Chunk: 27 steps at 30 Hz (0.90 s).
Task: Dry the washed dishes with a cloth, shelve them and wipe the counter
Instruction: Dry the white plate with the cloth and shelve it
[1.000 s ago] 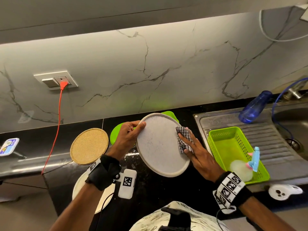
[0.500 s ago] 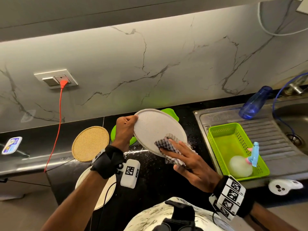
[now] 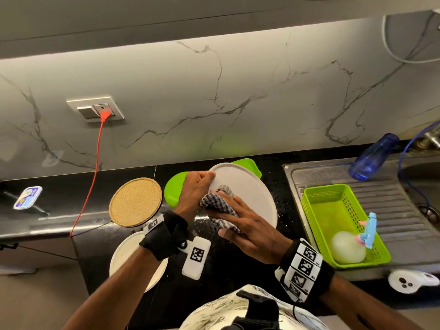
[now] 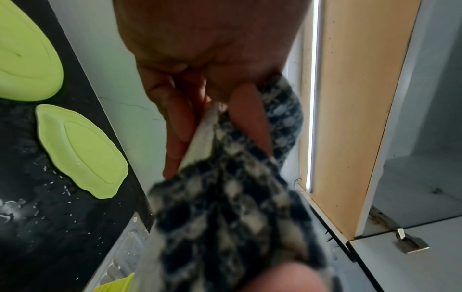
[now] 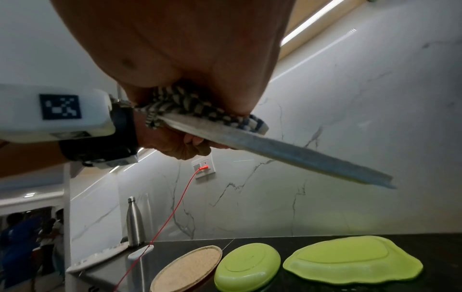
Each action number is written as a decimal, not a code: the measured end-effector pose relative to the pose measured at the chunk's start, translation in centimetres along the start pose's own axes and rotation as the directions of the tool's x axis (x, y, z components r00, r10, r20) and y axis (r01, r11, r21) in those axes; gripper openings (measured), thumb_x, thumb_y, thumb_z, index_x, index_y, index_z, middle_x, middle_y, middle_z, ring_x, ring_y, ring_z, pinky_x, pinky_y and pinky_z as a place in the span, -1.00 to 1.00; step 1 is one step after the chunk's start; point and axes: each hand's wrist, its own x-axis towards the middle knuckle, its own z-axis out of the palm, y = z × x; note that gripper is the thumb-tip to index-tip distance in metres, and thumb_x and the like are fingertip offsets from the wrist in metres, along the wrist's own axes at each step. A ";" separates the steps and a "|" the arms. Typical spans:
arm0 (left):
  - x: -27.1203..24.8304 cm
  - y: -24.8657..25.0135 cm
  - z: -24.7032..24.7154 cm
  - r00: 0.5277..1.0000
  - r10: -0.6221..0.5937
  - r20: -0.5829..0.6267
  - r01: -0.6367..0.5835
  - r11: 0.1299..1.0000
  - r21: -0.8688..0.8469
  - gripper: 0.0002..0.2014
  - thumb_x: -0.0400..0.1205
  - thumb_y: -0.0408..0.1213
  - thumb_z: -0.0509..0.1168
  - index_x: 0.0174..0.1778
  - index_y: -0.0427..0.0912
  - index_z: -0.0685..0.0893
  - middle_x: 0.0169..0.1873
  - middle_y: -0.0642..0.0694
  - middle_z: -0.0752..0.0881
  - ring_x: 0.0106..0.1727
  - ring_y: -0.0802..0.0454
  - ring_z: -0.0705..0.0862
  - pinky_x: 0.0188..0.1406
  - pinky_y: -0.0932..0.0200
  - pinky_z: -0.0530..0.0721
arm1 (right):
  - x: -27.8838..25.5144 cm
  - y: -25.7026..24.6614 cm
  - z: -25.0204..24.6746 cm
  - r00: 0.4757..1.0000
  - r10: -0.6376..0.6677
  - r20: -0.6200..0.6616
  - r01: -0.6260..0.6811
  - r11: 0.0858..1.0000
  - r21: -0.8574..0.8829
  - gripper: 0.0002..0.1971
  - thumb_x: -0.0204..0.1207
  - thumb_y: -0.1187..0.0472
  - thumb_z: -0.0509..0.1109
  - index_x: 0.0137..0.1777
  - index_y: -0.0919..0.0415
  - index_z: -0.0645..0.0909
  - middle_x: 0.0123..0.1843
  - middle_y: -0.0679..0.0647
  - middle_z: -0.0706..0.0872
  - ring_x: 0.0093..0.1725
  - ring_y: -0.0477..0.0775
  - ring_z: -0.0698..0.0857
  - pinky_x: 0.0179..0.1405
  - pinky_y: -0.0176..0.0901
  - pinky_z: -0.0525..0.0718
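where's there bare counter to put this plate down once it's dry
Bare but wet black counter lies between the grey plate and the sink edge, and in front of it near the hands. The steel ledge between the sticker and cork mat is free too. Crowded: the cork mat, green dishes and white plate on the left.

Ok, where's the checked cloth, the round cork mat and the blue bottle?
checked cloth (image 3: 215,203): head view, its bunched middle.
round cork mat (image 3: 135,201): head view, centre of its top.
blue bottle (image 3: 371,158): head view, middle of its body.
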 end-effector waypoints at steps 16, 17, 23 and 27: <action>-2.3 3.9 2.0 0.931 0.018 0.365 0.027 0.993 -0.118 -0.69 0.66 -0.18 0.23 -0.11 -0.31 0.80 -0.16 -0.30 0.87 -0.21 -0.16 0.83 -0.17 0.13 0.81 | 3.0 3.7 -1.4 0.882 0.426 -0.203 -0.239 0.774 0.587 -0.24 0.66 -0.49 0.00 0.77 -0.13 0.25 0.68 0.08 0.50 0.60 0.06 0.57 0.56 0.25 0.59; -2.3 3.7 2.3 0.930 0.037 0.365 -0.002 0.995 -0.096 -0.70 0.61 -0.20 0.30 -0.10 -0.38 0.81 -0.17 -0.30 0.86 -0.18 -0.21 0.85 -0.09 0.07 0.84 | 3.0 3.8 -1.5 0.871 0.452 -0.193 -0.260 0.757 0.599 -0.17 0.62 -0.55 0.00 0.77 -0.10 0.26 0.64 0.11 0.54 0.56 0.04 0.61 0.53 0.18 0.63; -2.0 2.6 2.0 0.898 0.157 0.412 -0.203 0.977 0.071 -0.78 0.55 -0.30 0.46 0.07 -0.27 0.85 -0.07 -0.15 0.89 -0.03 -0.32 0.85 0.03 -0.41 0.80 | 2.3 3.2 -0.9 0.854 0.507 -0.119 -0.277 0.635 0.721 -0.17 0.55 -0.54 -0.02 0.75 -0.14 0.24 0.64 -0.08 0.52 0.60 -0.14 0.52 0.71 0.07 0.41; -2.3 3.0 2.0 0.911 0.248 0.328 -0.326 0.922 0.208 -0.83 0.49 -0.27 0.45 -0.07 -0.25 0.86 -0.21 -0.04 0.89 -0.20 -0.04 0.87 -0.19 -0.19 0.85 | 2.4 3.3 -0.4 0.886 0.438 -0.151 -0.213 0.676 0.706 -0.30 0.65 -0.49 0.00 0.76 -0.31 0.16 0.72 -0.16 0.37 0.70 -0.09 0.39 0.76 0.23 0.28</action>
